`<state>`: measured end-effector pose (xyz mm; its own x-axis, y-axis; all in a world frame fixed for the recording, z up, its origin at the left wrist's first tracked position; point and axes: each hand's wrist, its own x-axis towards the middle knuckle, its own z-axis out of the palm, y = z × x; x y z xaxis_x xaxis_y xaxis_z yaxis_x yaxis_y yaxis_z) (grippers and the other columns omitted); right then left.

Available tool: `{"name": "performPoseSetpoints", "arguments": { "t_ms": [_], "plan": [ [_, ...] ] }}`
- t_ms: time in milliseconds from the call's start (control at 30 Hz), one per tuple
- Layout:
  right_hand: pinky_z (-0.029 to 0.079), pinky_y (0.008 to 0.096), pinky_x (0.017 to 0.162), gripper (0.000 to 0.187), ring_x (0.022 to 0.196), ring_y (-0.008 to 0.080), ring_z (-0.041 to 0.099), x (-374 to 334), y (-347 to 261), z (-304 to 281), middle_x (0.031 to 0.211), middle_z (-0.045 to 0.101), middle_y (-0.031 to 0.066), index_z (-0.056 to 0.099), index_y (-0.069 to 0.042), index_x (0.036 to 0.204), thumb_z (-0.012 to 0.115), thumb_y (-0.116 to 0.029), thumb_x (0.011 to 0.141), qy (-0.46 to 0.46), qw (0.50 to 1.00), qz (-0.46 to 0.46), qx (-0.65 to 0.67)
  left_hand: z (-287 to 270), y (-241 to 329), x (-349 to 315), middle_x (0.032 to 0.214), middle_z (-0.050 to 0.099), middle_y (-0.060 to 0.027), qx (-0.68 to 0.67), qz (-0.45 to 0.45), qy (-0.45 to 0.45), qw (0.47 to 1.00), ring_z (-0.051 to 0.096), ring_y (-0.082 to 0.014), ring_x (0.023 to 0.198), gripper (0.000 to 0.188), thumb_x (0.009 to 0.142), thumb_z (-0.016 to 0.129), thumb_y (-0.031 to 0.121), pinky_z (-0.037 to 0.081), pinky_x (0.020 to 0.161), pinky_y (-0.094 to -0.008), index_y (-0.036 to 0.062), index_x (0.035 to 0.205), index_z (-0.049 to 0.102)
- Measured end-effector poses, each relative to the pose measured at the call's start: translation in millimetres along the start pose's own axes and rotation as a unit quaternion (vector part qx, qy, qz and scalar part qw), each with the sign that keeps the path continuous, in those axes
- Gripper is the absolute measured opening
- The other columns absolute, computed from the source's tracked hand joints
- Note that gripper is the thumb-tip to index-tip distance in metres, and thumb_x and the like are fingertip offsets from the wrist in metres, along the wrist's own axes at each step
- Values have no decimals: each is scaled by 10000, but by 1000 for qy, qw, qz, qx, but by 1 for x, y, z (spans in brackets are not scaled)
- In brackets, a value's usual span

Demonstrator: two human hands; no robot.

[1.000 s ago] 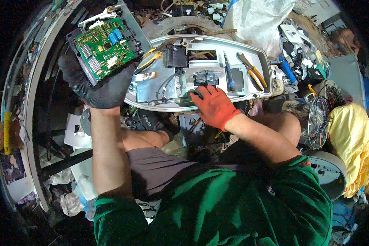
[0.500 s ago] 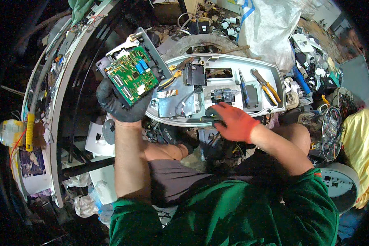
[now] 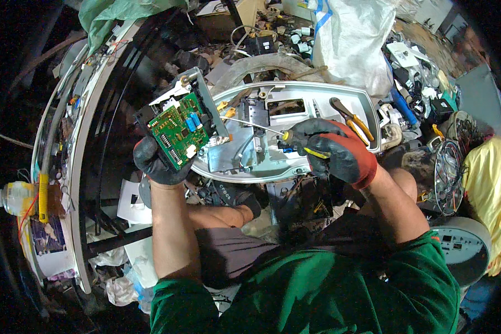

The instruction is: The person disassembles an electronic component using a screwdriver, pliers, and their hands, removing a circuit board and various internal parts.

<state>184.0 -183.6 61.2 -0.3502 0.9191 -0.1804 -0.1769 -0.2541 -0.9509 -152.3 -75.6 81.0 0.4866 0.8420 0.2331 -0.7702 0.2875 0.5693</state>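
Observation:
My left hand (image 3: pixel 162 165), in a dark glove, is closed around the lower edge of a grey electronic unit with a green circuit board (image 3: pixel 179 127) facing up. Blue components and a white connector sit on that board. My right hand (image 3: pixel 339 149), in a red and black glove, grips a screwdriver (image 3: pixel 255 124). Its long metal shaft points left toward the unit, tip near the housing's right edge; whether it touches I cannot tell. Below both hands lies a white plastic casing (image 3: pixel 367 104) with metal plates. Yellow-handled pliers (image 3: pixel 353 120) rest in its right end.
A white sack (image 3: pixel 353 47) stands behind the casing. Mixed scrap with a blue cylinder (image 3: pixel 404 104) is piled to the right, beside a wire bundle (image 3: pixel 448 172) and yellow cloth (image 3: pixel 490 183). A long light-coloured frame (image 3: pixel 86 167) runs along the left, with a plastic bottle (image 3: pixel 18 197) beyond it.
My right hand has taken up the screwdriver from the casing's near side, turned over and lifted toward the unit. My left hand still holds the unit, slightly lower. The view has shifted a little.

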Motion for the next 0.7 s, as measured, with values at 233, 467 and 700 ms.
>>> {"name": "performPoseSetpoints", "arguments": {
  "t_ms": [233,467,700],
  "plan": [
    [520,384,890,396,1037,307,635,2,3,-6,1204,621,170,610,-53,1217,647,-176,842,-7,933,-147,-327,1,12,-1,1502,417,-127,71,128,103,984,378,-370,1381,852,711,721,481,311,1116,-615,159,1450,446],
    [484,439,935,524,1130,360,585,-4,55,7,1280,554,180,532,-129,1297,696,-219,807,29,745,-154,-649,-4,28,1,1474,477,-52,288,257,214,897,408,-271,1375,758,779,642,610,292,1114,-611,215,1407,489],
    [474,425,818,351,1014,282,589,13,91,-1,1085,608,62,615,-167,1135,662,-198,788,49,665,-205,-716,-35,51,-1,1495,455,-67,52,123,7,991,385,-285,1396,702,836,593,481,247,1164,-557,116,1423,472]
  ]
}}
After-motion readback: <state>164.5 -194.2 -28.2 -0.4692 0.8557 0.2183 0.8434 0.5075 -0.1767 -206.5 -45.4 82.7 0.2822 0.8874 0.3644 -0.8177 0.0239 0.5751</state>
